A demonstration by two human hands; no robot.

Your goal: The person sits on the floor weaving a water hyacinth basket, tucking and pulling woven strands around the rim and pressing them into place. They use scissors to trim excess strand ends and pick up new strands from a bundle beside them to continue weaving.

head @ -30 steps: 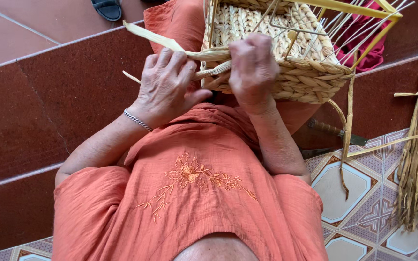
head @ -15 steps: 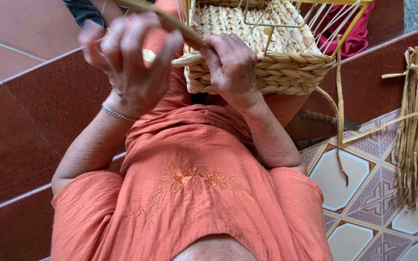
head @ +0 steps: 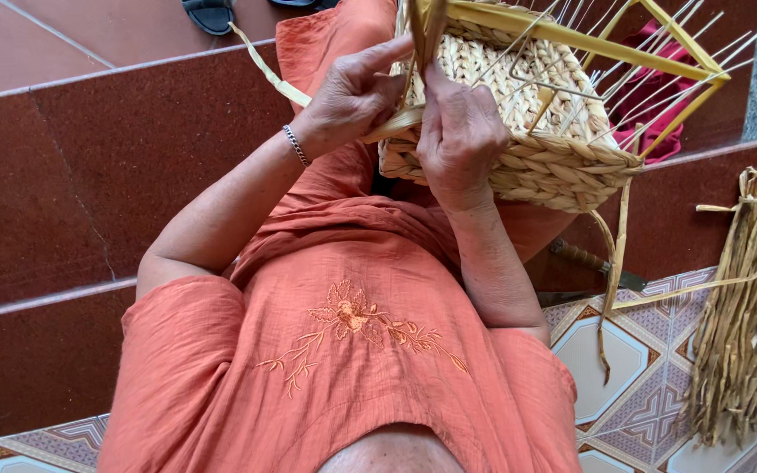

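Note:
A half-woven straw basket (head: 519, 131) on a yellow wire frame (head: 571, 39) rests on my lap. My left hand (head: 352, 92) pinches a flat pale straw strand (head: 269, 74) at the basket's near-left corner; the strand trails off to the left over the step. My right hand (head: 457, 131) presses on the woven wall beside it, fingers closed on upright strands (head: 422, 31) that rise past the frame. A metal bracelet (head: 295, 144) is on my left wrist. I wear an orange embroidered top.
Dark red stone steps (head: 72, 158) lie to the left and ahead. A bundle of dried straw (head: 755, 298) lies on the patterned tile floor at right. A knife with a wooden handle (head: 584, 261) lies below the basket. A dark sandal (head: 212, 13) sits at the top edge.
My left hand swung up and away with the strand, then came back down to the basket's corner. The right hand stayed on the weave. The view shifted slightly.

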